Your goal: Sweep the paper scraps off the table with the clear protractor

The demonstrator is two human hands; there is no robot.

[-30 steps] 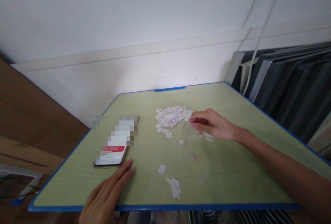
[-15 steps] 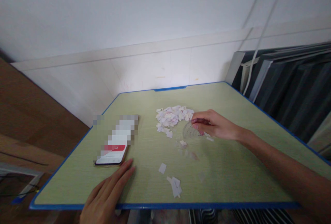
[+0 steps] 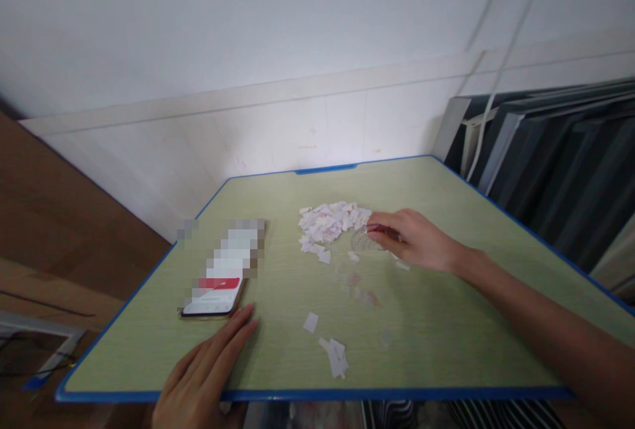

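In the head view, my right hand [image 3: 409, 237] grips a clear protractor [image 3: 361, 239] between thumb and fingers. The protractor's curved, marked edge faces the heap of torn white paper scraps [image 3: 332, 221], just to its left. Below the protractor lies a small paper scrap [image 3: 353, 256], and another paper strip [image 3: 402, 265] lies under my wrist side. My left hand [image 3: 208, 363] rests flat at the front edge of the table, fingers stretched out, close to the lower end of a phone [image 3: 213, 303] with a lit screen.
Loose white paper pieces [image 3: 337, 357] and a single square scrap [image 3: 311, 322] lie toward the front of the blue-edged table [image 3: 278, 197]. A white wall [image 3: 297, 118] stands behind. Dark panels [image 3: 555, 145] lean at the right, with a white cable [image 3: 496, 78] hanging there.
The protractor has shifted slightly away from me and looks flatter. A small scrap below it now lies nearer the heap. My left hand has stayed in place.
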